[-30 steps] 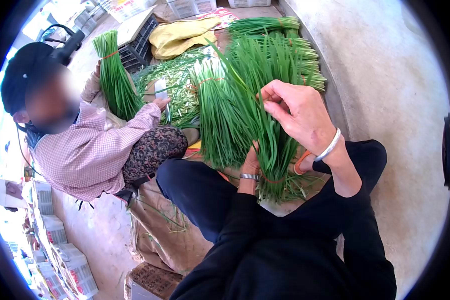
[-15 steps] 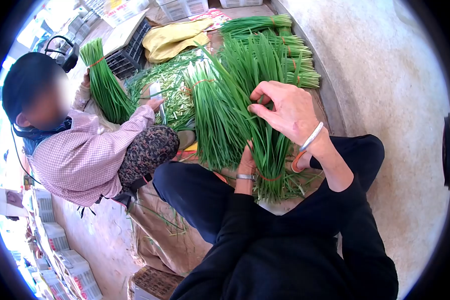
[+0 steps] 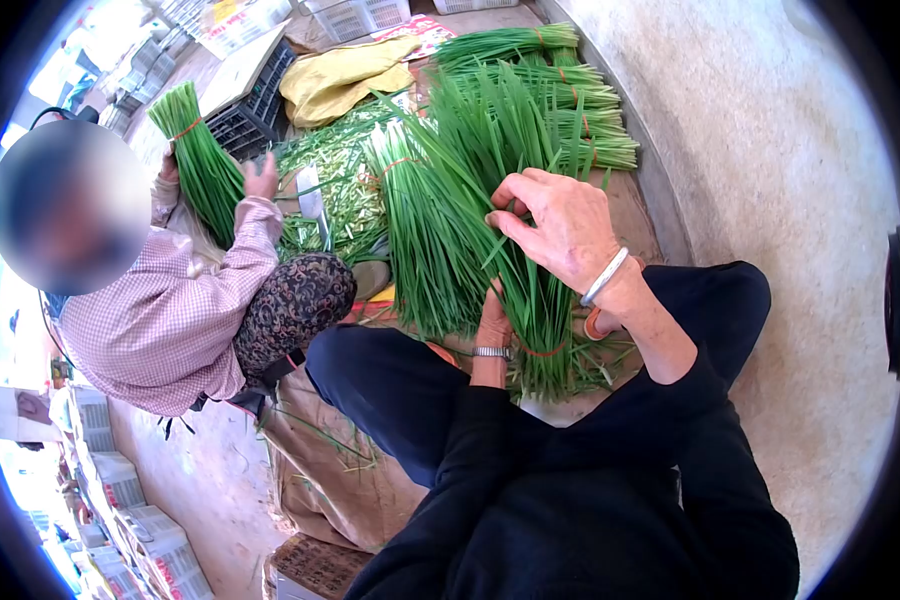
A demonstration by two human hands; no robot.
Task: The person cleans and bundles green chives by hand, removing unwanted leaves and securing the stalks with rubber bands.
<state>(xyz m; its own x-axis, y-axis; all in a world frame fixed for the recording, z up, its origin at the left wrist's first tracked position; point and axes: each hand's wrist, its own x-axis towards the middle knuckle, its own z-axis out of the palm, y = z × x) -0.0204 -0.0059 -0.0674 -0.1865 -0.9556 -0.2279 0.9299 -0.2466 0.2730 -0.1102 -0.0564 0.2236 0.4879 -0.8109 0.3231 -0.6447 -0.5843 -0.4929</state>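
Observation:
A bundle of garlic chives lies before my knees, with a red band near its cut lower ends. My left hand, wearing a metal watch, is wrapped round the bundle's left side; its fingers are partly hidden by leaves. Above the leaves, my right hand, with a silver bangle, pinches thumb and forefinger together at the chive leaves; exactly how many blades lie between them cannot be made out. Directly left is another banded chive bunch.
Several tied bundles lie at the back right, beside a low concrete edge. To my left, a person holds a chive bundle. A broad blade rests among trimmings. Behind are a yellow sack and black crate.
My right hand has shifted slightly left and down over the leaves, while my left hand stays put. The other person has let go of the blade and raised that hand towards their bundle.

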